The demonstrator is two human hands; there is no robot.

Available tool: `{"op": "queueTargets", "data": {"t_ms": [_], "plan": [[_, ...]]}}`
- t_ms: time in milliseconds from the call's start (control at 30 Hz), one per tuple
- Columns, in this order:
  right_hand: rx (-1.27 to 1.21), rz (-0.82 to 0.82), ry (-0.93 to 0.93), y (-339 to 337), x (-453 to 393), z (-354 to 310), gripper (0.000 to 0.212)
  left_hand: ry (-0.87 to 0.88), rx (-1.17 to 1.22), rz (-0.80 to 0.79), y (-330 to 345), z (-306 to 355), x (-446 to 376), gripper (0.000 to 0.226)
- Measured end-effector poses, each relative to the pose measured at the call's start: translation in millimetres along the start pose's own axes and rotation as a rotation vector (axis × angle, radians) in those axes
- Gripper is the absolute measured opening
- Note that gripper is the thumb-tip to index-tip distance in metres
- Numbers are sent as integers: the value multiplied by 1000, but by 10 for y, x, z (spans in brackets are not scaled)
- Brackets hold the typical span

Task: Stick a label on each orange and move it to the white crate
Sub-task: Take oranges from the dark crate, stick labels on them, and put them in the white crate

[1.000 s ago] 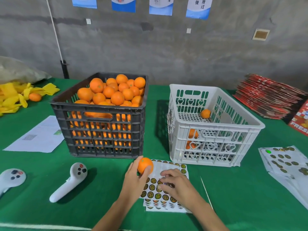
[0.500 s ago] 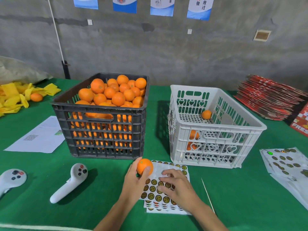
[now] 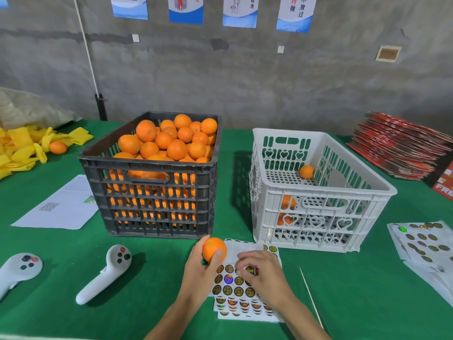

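My left hand point(image 3: 199, 273) grips an orange point(image 3: 213, 249) just above the table, in front of the black crate point(image 3: 157, 200) heaped with oranges. Beside it my right hand point(image 3: 263, 273) rests on a stack of label sheets point(image 3: 235, 290), its fingertips pinching a round label point(image 3: 250, 269) at the sheet. The white crate point(image 3: 318, 207) stands to the right, with one orange point(image 3: 306, 171) at its back and a few more showing through its front wall.
Two white controllers point(image 3: 105, 276) point(image 3: 18, 269) lie at the left front. A thin stick point(image 3: 311, 295) lies right of the label sheets. More label sheets point(image 3: 424, 244) sit at the right edge, red flat boxes point(image 3: 397, 148) behind. A paper point(image 3: 58, 207) and yellow wrappers point(image 3: 22, 146) are at left.
My right hand's fingers have curled in on a label at the sheet. The left hand and its orange have stayed in about the same place.
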State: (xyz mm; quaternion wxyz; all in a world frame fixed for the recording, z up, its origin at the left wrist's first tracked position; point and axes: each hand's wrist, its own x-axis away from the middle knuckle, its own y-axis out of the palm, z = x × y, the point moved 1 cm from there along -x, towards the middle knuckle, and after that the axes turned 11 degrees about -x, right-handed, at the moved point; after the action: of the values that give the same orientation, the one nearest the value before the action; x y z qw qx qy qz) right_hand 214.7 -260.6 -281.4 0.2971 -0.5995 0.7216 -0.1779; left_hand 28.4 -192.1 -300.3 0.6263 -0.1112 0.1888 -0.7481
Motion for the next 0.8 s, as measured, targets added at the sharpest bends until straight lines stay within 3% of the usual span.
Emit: {"op": "queueTargets", "data": {"t_ms": [100, 267, 567, 800], "plan": [[-67, 30, -28, 10, 32, -47, 3, -9, -16, 5, -3, -12, -10, 59], [-383, 161, 26, -128, -104, -356, 11, -23, 76, 24, -45, 102, -39, 59], [-822, 264, -32, -452, -465, -1043, 20, 93, 558, -8, -209, 1044, -260, 45], [-714, 397, -213, -812, -616, -1372, 17, 152, 645, -36, -269, 1706, -443, 53]]}}
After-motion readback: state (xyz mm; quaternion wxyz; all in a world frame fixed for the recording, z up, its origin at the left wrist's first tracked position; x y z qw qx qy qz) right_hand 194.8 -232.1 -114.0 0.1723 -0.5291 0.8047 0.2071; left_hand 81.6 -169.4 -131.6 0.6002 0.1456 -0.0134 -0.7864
